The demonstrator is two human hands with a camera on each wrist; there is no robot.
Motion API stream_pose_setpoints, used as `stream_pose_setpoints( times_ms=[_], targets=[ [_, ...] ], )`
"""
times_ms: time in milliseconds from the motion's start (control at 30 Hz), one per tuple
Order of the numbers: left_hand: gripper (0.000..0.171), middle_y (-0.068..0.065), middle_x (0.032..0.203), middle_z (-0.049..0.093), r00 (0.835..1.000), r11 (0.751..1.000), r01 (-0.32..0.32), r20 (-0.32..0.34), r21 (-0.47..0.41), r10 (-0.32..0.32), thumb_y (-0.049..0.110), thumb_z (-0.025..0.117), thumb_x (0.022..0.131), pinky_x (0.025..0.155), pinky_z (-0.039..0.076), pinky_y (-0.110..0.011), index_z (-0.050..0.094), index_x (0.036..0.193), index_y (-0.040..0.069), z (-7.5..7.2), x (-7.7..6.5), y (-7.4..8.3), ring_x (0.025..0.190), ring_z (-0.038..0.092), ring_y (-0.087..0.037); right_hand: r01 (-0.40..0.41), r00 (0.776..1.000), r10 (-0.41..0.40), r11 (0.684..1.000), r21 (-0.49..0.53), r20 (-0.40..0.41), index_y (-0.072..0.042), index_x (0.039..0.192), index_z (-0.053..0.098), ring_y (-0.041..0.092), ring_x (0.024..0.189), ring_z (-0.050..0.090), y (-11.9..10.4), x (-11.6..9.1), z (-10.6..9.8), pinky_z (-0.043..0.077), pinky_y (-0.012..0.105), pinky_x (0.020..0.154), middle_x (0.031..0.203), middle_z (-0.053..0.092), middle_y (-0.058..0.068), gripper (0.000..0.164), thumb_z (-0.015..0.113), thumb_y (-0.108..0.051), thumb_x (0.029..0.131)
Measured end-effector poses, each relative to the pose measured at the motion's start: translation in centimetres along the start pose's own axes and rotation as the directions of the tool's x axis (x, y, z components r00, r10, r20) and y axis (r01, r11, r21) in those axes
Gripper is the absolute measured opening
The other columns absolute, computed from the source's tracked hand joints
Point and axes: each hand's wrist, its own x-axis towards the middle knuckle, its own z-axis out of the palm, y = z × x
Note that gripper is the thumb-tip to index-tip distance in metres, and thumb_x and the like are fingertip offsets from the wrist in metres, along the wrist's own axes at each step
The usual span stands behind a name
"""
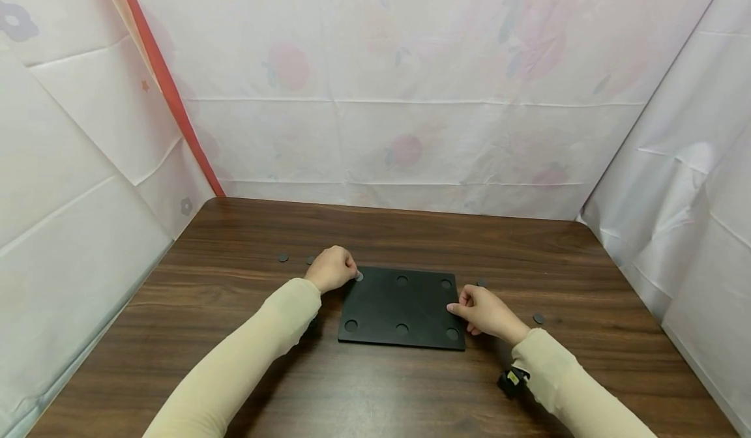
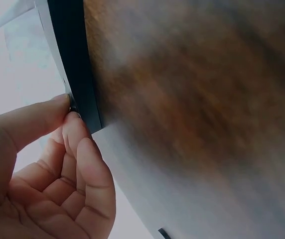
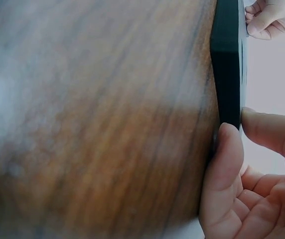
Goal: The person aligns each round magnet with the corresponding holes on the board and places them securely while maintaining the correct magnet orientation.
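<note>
A flat black board [image 1: 381, 304] with round recesses lies on the wooden table in the head view. At its far left corner my left hand [image 1: 332, 269] pinches a small round disc [image 1: 360, 277] between thumb and forefinger, right at the corner recess. The left wrist view shows those fingertips [image 2: 71, 115] close against the board's edge, mostly hiding the disc. My right hand [image 1: 488, 312] grips the board's right edge. Seen from the right wrist, its thumb [image 3: 267, 129] presses the top face and a finger lies against the side. The other recesses in view look dark and unfilled.
Two dark discs [image 1: 283, 258] lie left of the board, one partly behind my left hand. To the right lie a disc [image 1: 538, 319] and another [image 1: 482, 283] beyond my right hand. White patterned curtains [image 1: 405, 99] hang around the table [image 1: 375, 392].
</note>
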Motion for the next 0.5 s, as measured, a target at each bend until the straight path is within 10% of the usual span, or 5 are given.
stream_pose_setpoints(
  times_ms=[500],
  targets=[
    [0.020, -0.003, 0.091, 0.074, 0.999, 0.999, 0.034, -0.002, 0.031, -0.034, 0.011, 0.067, 0.092, 0.054, 0.042, -0.027, 0.072, 0.073, 0.011, 0.19, 0.32, -0.26, 0.064, 0.059, -0.016, -0.008, 1.000, 0.008, 1.000, -0.006, 0.002, -0.006, 0.081, 0.049, 0.019, 0.054, 0.057, -0.13, -0.15, -0.01, 0.052, 0.031, 0.052, 0.066, 0.051, 0.007, 0.030, 0.064, -0.028, 0.096]
  ],
)
